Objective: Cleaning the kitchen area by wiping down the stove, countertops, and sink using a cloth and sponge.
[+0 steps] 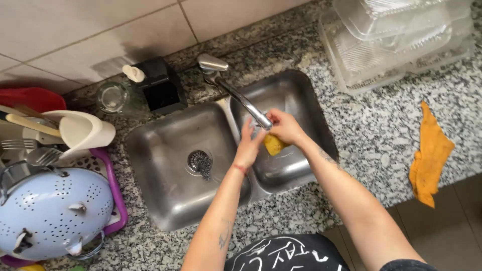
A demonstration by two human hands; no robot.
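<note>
My right hand (285,126) grips a yellow sponge (274,145) over the right basin of a steel double sink (150,175), just below the tip of the chrome tap (241,100). My left hand (249,146) is beside it, fingers apart and pointing up toward the tap spout, holding nothing. Whether water runs from the tap cannot be told. A steel scouring pad (202,163) lies on the drain of the left basin.
A drying rack at left holds a pale blue colander (52,213), a white jug (85,131), forks and a red bowl (30,98). A glass (112,97) and black soap holder (159,85) stand behind the sink. Clear plastic trays (396,40) and an orange cloth (429,158) lie on the granite counter at right.
</note>
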